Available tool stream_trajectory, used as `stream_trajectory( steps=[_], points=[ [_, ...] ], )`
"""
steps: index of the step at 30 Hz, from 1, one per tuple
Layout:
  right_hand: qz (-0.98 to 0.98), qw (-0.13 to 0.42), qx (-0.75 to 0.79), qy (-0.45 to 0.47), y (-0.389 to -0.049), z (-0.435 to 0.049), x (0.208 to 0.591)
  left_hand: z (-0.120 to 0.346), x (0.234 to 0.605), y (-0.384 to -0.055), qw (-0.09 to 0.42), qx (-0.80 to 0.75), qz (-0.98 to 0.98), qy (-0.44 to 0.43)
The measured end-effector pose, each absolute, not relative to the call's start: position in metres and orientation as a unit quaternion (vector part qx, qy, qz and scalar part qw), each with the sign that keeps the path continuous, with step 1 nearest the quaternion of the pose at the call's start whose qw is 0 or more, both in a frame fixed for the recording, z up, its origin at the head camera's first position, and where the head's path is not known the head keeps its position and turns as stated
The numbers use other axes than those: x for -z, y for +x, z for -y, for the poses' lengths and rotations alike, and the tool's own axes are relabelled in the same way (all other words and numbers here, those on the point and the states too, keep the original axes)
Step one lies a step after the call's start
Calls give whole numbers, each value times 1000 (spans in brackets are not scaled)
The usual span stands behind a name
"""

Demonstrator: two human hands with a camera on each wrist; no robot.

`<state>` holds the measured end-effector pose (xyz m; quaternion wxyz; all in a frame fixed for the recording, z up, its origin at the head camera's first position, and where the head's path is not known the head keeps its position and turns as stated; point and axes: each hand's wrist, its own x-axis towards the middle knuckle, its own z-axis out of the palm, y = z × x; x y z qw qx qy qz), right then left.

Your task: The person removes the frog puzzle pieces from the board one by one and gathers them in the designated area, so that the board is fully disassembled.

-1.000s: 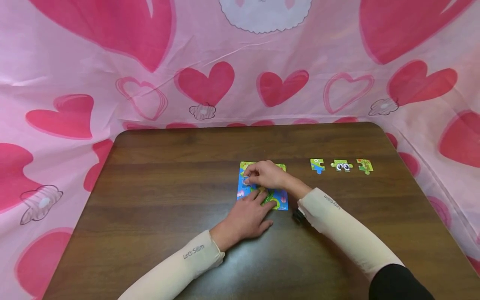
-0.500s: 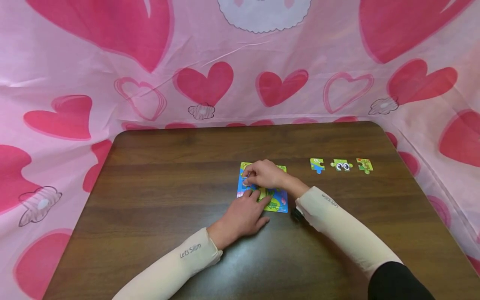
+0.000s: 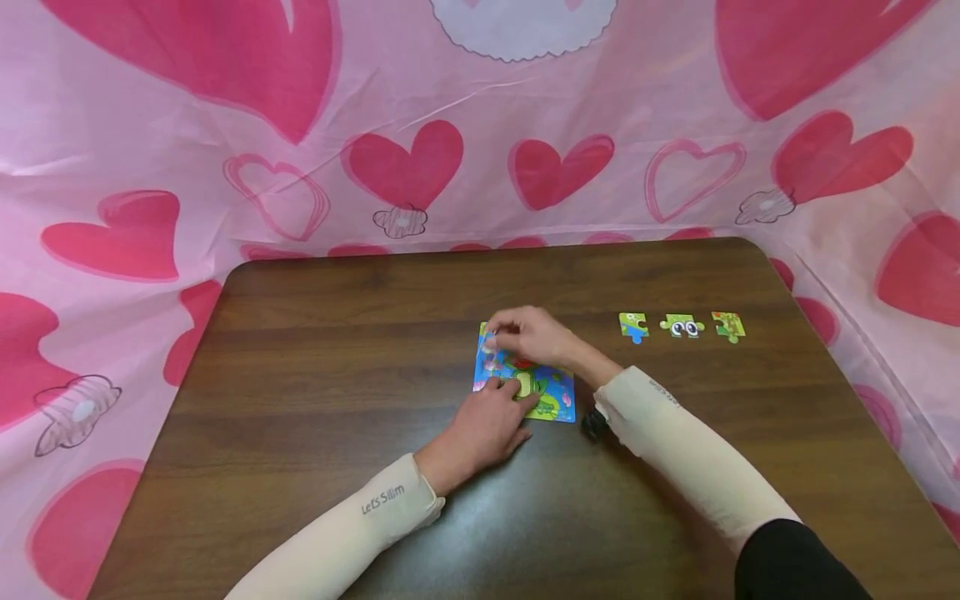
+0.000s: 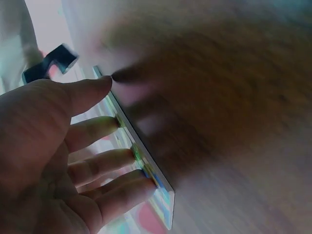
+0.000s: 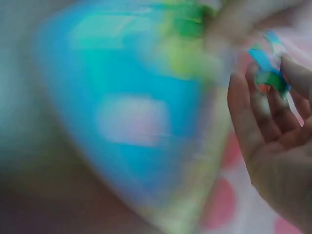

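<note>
A small jigsaw puzzle [image 3: 564, 393] lies on the table, blue with a green cartoon figure and pink spots. My left hand [image 3: 483, 427] rests its fingertips on the puzzle's near part, fingers stretched out. In the left wrist view, the fingers [image 4: 105, 163] reach over the puzzle's face while the thumb lies at its edge. My right hand [image 3: 536, 337] is over the far part of the puzzle and covers much of it. Between thumb and fingers it pinches a blue and green puzzle piece [image 5: 273, 80], which shows in the right wrist view.
To the right, spaced in a row, lie a blue-green piece [image 3: 633, 327], a piece with two eyes [image 3: 683, 327] and a green piece with red [image 3: 728, 326]. A black device [image 3: 593, 423] sits under the right wrist. Pink heart-patterned cloth [image 3: 480, 192] surrounds the brown table [image 3: 337, 375].
My right hand has risen slightly away from me, uncovering the middle of the puzzle. The left hand has shifted a little left and stays on the puzzle. The three loose pieces have not moved.
</note>
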<state>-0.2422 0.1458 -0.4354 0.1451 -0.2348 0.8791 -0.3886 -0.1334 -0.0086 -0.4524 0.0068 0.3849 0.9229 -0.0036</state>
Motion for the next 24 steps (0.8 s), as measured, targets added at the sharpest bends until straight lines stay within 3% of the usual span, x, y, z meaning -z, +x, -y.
stream_trajectory(
  steps=[5,17,24],
  points=[
    [-867,92,450,-192,-257,-161,392,5,449,-133,33,-5,-924,381],
    [-842,153,497,-144,-253,-186,372,1,452,-129,31,-26,-928,370],
    [-852,153,478,-146,-249,-207,366,3,454,-128,-10,-29,-935,353]
  ],
)
